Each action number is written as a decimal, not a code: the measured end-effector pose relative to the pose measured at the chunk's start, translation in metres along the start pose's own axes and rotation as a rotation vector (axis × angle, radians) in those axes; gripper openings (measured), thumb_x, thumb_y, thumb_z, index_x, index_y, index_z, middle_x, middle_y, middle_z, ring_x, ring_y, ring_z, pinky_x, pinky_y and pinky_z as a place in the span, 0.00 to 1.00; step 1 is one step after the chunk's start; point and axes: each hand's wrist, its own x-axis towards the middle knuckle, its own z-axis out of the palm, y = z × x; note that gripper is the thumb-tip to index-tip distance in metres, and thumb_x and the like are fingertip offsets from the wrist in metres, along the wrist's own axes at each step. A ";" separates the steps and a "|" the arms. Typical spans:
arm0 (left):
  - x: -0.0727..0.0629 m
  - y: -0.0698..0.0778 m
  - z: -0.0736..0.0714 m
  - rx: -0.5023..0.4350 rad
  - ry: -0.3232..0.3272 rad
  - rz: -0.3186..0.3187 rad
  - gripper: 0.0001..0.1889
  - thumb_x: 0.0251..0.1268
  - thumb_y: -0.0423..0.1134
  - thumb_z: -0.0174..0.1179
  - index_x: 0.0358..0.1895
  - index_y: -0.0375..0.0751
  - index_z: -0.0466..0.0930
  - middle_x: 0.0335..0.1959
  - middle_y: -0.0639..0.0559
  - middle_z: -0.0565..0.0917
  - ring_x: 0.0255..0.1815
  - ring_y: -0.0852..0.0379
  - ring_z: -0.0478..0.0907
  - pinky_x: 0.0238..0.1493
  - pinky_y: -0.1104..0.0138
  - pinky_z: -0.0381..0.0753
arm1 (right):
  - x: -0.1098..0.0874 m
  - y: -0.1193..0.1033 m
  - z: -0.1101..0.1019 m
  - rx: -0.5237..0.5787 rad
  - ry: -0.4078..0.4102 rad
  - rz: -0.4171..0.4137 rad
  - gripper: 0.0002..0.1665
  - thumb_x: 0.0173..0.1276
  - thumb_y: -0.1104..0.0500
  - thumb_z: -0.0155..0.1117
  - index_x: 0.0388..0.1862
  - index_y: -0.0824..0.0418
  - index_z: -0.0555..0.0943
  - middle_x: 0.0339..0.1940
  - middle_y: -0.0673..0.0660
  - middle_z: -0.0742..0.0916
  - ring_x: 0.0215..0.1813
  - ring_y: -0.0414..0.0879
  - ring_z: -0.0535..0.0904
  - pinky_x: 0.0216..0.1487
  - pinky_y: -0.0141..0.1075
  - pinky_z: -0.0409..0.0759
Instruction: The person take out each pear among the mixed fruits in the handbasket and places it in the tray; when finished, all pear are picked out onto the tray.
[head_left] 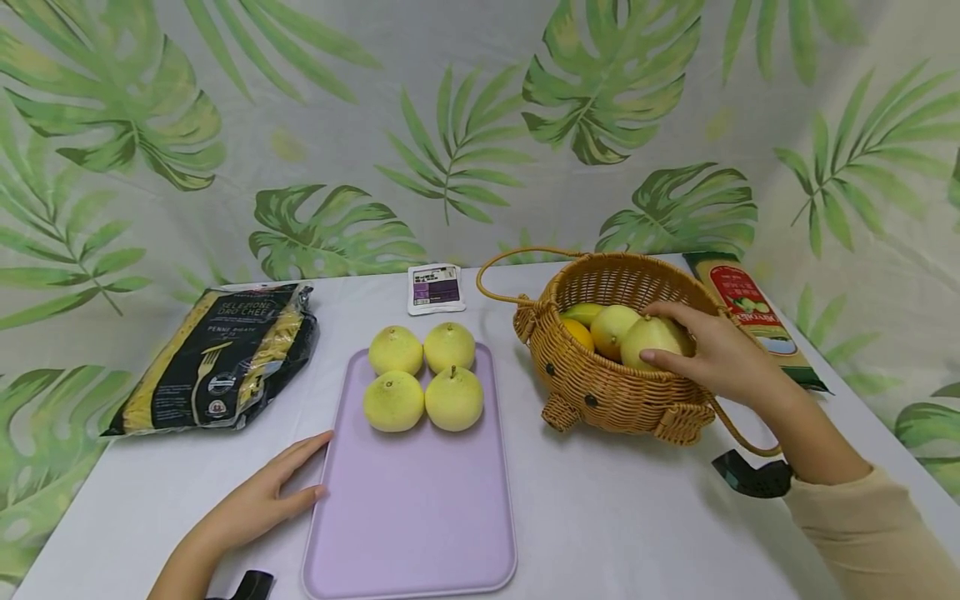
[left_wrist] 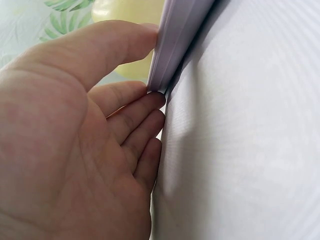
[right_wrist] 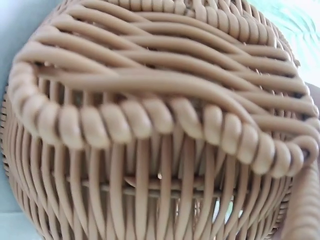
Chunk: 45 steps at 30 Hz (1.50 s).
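Clearly, in the head view the key relation was between the gripped fruit and the tray. Right of centre, the right hand (head_left: 723, 350) gripped a pale green fruit (head_left: 649, 342) inside the wicker basket (head_left: 611, 390), thumb on its lower side and fingers over its upper side. That fruit looked nearly round, so its long axis could not be told. The lilac tray (head_left: 408, 508) lay to the left of the right hand and lower in the frame, its long side running from top to bottom, and the basket's left rim stood between it and the fruit. Four yellow-green fruits (head_left: 454, 398) stood two by two at its upper end. The left hand (head_left: 258, 500) was the nearer one to the tray, touching its left edge with fingers loosely spread.

In the left wrist view, thumb and forefinger met the rim at upper centre, the other fingers slightly bent beside the white counter (left_wrist: 245, 160).

In the right wrist view, wickerwork filled the frame; the hand's grip could not be told there.
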 end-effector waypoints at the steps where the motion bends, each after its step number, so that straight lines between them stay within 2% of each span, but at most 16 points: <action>1: 0.000 0.000 0.000 -0.001 0.000 0.003 0.34 0.58 0.47 0.59 0.68 0.50 0.57 0.65 0.43 0.61 0.65 0.40 0.52 0.58 0.40 0.51 | 0.000 0.000 0.001 0.003 0.019 -0.014 0.33 0.61 0.48 0.61 0.61 0.61 0.66 0.51 0.64 0.77 0.33 0.48 0.75 0.30 0.39 0.74; 6: 0.000 -0.001 0.000 -0.001 0.002 0.007 0.34 0.59 0.47 0.59 0.68 0.50 0.57 0.65 0.43 0.61 0.65 0.40 0.52 0.58 0.40 0.51 | -0.002 -0.001 0.005 0.023 0.138 -0.081 0.32 0.59 0.55 0.65 0.60 0.60 0.66 0.52 0.62 0.76 0.39 0.50 0.74 0.32 0.39 0.74; 8: 0.000 -0.001 0.000 0.001 0.003 0.009 0.34 0.59 0.47 0.59 0.68 0.50 0.57 0.65 0.43 0.61 0.65 0.40 0.52 0.58 0.40 0.51 | -0.002 -0.002 0.007 0.039 0.203 -0.100 0.32 0.57 0.58 0.67 0.60 0.60 0.67 0.54 0.61 0.76 0.44 0.51 0.74 0.35 0.35 0.74; 10: -0.001 -0.001 0.000 0.003 0.005 0.011 0.34 0.58 0.47 0.59 0.68 0.49 0.57 0.65 0.43 0.61 0.65 0.40 0.52 0.58 0.41 0.52 | -0.001 -0.003 0.008 0.050 0.275 -0.122 0.34 0.54 0.60 0.68 0.60 0.59 0.68 0.55 0.58 0.75 0.50 0.47 0.72 0.39 0.29 0.72; 13: -0.001 -0.001 0.000 0.002 0.002 0.007 0.33 0.59 0.47 0.59 0.68 0.50 0.57 0.65 0.43 0.61 0.65 0.40 0.52 0.58 0.40 0.52 | 0.000 -0.007 0.008 0.082 0.369 -0.172 0.37 0.50 0.66 0.70 0.60 0.59 0.69 0.55 0.56 0.76 0.52 0.39 0.70 0.40 0.19 0.69; 16: 0.000 -0.002 0.001 0.005 0.000 0.001 0.33 0.59 0.47 0.58 0.68 0.51 0.57 0.65 0.43 0.61 0.65 0.40 0.52 0.58 0.40 0.51 | -0.001 -0.016 0.007 0.119 0.434 -0.234 0.40 0.46 0.70 0.72 0.60 0.60 0.69 0.55 0.55 0.76 0.52 0.36 0.70 0.42 0.19 0.69; 18: 0.000 -0.002 0.001 0.008 -0.001 -0.001 0.33 0.59 0.48 0.58 0.68 0.51 0.57 0.65 0.43 0.61 0.65 0.40 0.52 0.58 0.40 0.51 | -0.004 -0.026 0.007 0.177 0.458 -0.296 0.38 0.46 0.68 0.72 0.59 0.62 0.70 0.54 0.57 0.77 0.53 0.39 0.70 0.45 0.21 0.70; 22: 0.000 -0.003 0.000 0.011 0.001 0.004 0.33 0.59 0.47 0.58 0.68 0.51 0.57 0.65 0.43 0.61 0.65 0.40 0.52 0.58 0.40 0.51 | -0.006 -0.050 0.015 0.301 0.482 -0.462 0.34 0.53 0.54 0.68 0.54 0.73 0.71 0.53 0.64 0.77 0.58 0.48 0.70 0.52 0.27 0.70; 25: 0.000 -0.003 0.000 0.010 0.001 0.002 0.34 0.59 0.47 0.59 0.68 0.51 0.57 0.65 0.44 0.61 0.65 0.40 0.52 0.58 0.41 0.51 | -0.006 -0.069 0.028 0.364 0.470 -0.556 0.37 0.56 0.47 0.63 0.50 0.78 0.70 0.52 0.67 0.77 0.59 0.50 0.69 0.54 0.29 0.70; 28: 0.000 -0.002 0.000 0.000 -0.007 -0.010 0.34 0.59 0.48 0.58 0.68 0.52 0.57 0.65 0.43 0.60 0.66 0.40 0.51 0.58 0.40 0.51 | -0.004 -0.085 0.046 0.415 0.431 -0.615 0.35 0.56 0.49 0.64 0.49 0.78 0.70 0.52 0.67 0.77 0.59 0.51 0.68 0.56 0.32 0.68; 31: 0.000 -0.001 0.000 -0.003 -0.013 -0.021 0.34 0.59 0.49 0.58 0.68 0.52 0.57 0.66 0.43 0.60 0.66 0.39 0.51 0.58 0.40 0.51 | -0.002 -0.097 0.070 0.463 0.368 -0.645 0.33 0.57 0.50 0.63 0.52 0.74 0.70 0.54 0.68 0.75 0.60 0.53 0.68 0.59 0.36 0.65; 36: 0.000 -0.002 0.000 0.017 0.002 0.002 0.34 0.59 0.48 0.58 0.68 0.51 0.57 0.65 0.44 0.61 0.65 0.40 0.52 0.59 0.41 0.52 | 0.003 -0.113 0.115 0.523 0.250 -0.628 0.32 0.57 0.54 0.65 0.56 0.68 0.69 0.57 0.65 0.74 0.61 0.55 0.66 0.61 0.40 0.63; 39: 0.000 -0.002 0.000 0.032 0.012 0.013 0.34 0.58 0.47 0.59 0.68 0.51 0.57 0.65 0.45 0.61 0.65 0.41 0.53 0.59 0.42 0.53 | 0.006 -0.122 0.139 0.534 0.182 -0.607 0.33 0.55 0.57 0.67 0.57 0.66 0.68 0.57 0.62 0.73 0.61 0.52 0.66 0.61 0.40 0.63; 45: 0.000 0.000 -0.001 0.036 0.014 0.015 0.34 0.58 0.48 0.59 0.68 0.51 0.57 0.65 0.44 0.61 0.65 0.41 0.53 0.59 0.43 0.53 | 0.012 -0.137 0.171 0.575 0.060 -0.564 0.33 0.55 0.60 0.68 0.58 0.64 0.67 0.57 0.58 0.73 0.61 0.48 0.65 0.62 0.37 0.62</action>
